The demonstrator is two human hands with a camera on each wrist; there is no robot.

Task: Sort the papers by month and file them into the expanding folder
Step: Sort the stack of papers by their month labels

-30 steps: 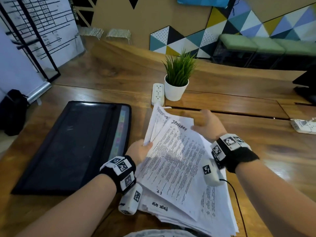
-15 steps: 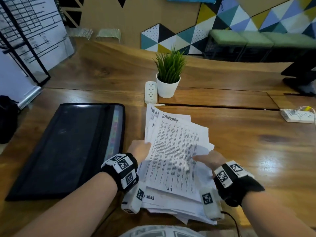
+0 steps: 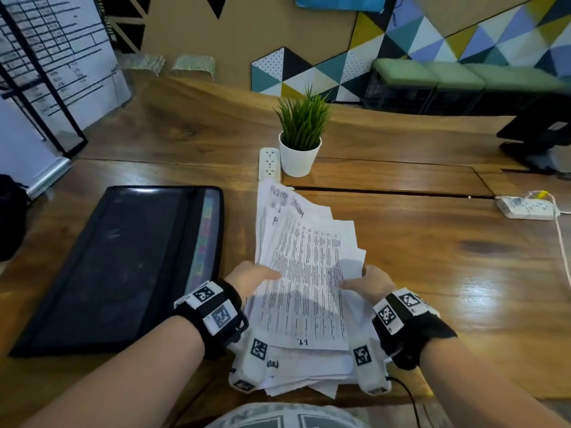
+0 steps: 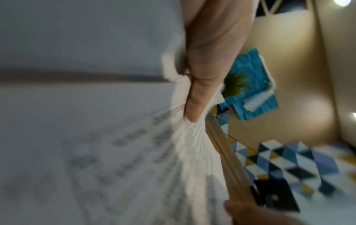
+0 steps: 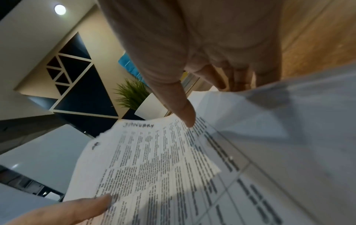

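A loose stack of printed papers (image 3: pixel 304 291) lies on the wooden table in front of me, its far end lifted. The top sheet (image 5: pixel 154 159) has "JANUARY" handwritten at its head. My left hand (image 3: pixel 253 278) grips the stack's left edge, thumb on top (image 4: pixel 196 103). My right hand (image 3: pixel 367 281) pinches the right edge, thumb (image 5: pixel 185 112) on the printed face and fingers underneath. The black expanding folder (image 3: pixel 123 267) lies flat to the left of the papers, coloured tabs showing along its right side.
A white power strip (image 3: pixel 269 162) and a potted green plant (image 3: pixel 301 140) stand just beyond the papers. Another power strip (image 3: pixel 525 208) with a cable lies at the right. A black monitor base (image 3: pixel 537 140) sits far right. A dark bag (image 3: pixel 9 217) is at the left edge.
My right hand came back from the sheet's far end to its right edge and now pinches it. The papers' far end has risen. The left hand kept its grip.
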